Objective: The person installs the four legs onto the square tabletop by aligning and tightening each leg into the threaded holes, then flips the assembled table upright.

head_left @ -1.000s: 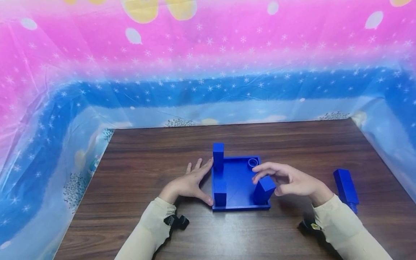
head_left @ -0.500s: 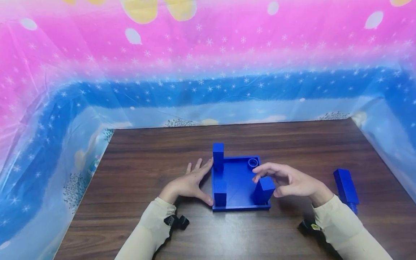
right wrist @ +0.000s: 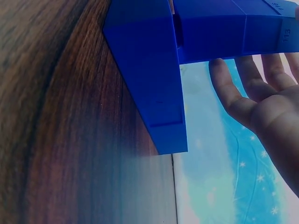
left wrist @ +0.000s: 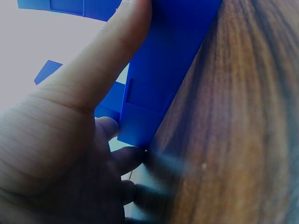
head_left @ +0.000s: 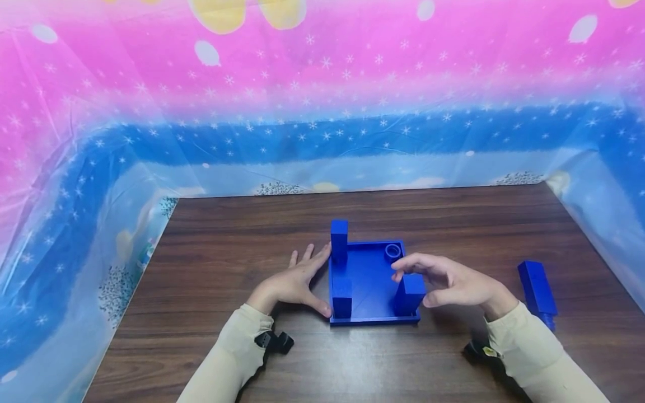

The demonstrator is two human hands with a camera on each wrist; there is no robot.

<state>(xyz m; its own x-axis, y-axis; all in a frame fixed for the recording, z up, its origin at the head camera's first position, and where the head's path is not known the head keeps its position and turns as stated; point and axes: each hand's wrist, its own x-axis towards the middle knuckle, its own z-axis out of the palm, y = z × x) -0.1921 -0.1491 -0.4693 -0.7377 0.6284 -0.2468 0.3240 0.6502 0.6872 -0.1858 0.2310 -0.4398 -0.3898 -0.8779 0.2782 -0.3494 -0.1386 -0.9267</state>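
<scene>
Left hand (head_left: 289, 286): fingers straight and spread against a smooth, square, blue plastic-looking tray (head_left: 370, 282). Right hand (head_left: 458, 282): fingers and thumb bent round an upright blue rectangular block (head_left: 409, 299) at the near right corner, turned squarer to the walls than one second earlier. Two similar blocks (head_left: 340, 242) occupy the left corners, one blue ring-shaped socket (head_left: 393, 259) the fourth. One loose, thread-ended blue block (head_left: 537, 286) lies on the wood-grain table (head_left: 227, 240).

The left forearm (head_left: 227, 350) slants in from the near left of the blue tray (head_left: 373, 322), its hand (head_left: 292, 284) spread, thumb and forefinger straight and touching the tray's left wall. From the tray's near right, the right hand (head_left: 463, 282) arches inward, fingers loosely bent above the tray, thumb apart below.
</scene>
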